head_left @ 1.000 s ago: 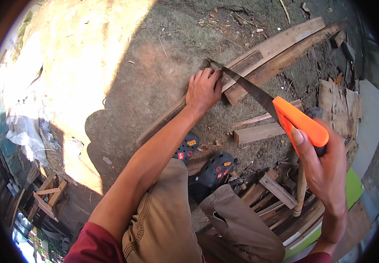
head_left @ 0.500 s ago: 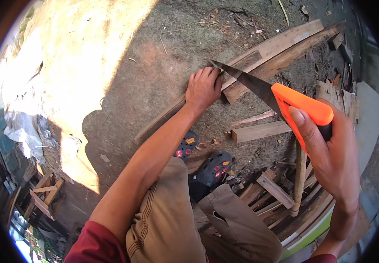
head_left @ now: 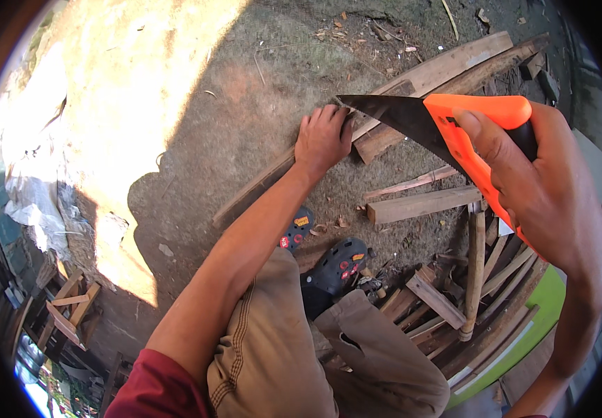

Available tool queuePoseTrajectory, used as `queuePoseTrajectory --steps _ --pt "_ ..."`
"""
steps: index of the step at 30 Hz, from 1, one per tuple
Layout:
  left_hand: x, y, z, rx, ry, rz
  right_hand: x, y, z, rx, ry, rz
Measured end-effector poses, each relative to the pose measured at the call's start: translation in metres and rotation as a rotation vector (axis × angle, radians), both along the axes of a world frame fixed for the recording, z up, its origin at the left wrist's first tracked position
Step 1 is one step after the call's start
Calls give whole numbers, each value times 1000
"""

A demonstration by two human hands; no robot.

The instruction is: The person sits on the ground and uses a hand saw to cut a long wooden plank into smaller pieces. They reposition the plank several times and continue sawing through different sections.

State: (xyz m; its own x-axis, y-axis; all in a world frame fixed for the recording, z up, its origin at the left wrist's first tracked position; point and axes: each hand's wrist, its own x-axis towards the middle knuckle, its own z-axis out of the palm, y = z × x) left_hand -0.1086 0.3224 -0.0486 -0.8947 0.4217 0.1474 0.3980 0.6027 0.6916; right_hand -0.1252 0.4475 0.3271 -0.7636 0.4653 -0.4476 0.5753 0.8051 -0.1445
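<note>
My right hand (head_left: 548, 174) is wrapped round the orange and black handle of a handsaw (head_left: 450, 124), with the thumb along its side. The dark toothed blade points left, its tip just past the fingers of my left hand (head_left: 323, 141). That hand is closed over a long wooden strip (head_left: 253, 189) on the ground and presses it down. The strip runs from lower left toward upper right, passing under my fingers. Whether the teeth touch the wood cannot be made out. Beyond the blade, a pale plank (head_left: 454, 64) and a rougher brown board (head_left: 379, 143) lie side by side.
A short squared wood piece (head_left: 419, 205) and a thin split stick (head_left: 412, 182) lie right of my shoes (head_left: 337, 267). A hammer-like wooden handle (head_left: 474, 279) leans over piled scrap wood at lower right. A small wooden frame (head_left: 71, 313) stands at lower left.
My right hand has moved away and to the right, swinging the saw's handle upward in view while the tip stays near the same spot. My left hand and the strip have not moved.
</note>
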Motion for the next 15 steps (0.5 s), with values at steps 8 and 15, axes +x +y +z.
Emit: queuePoseTrajectory --steps 8,15 --pt "-4 -2 3 -29 -72 31 17 40 24 -212 74 -253" --pt "-2 -3 5 -83 -71 19 38 21 26 -398 210 -353"
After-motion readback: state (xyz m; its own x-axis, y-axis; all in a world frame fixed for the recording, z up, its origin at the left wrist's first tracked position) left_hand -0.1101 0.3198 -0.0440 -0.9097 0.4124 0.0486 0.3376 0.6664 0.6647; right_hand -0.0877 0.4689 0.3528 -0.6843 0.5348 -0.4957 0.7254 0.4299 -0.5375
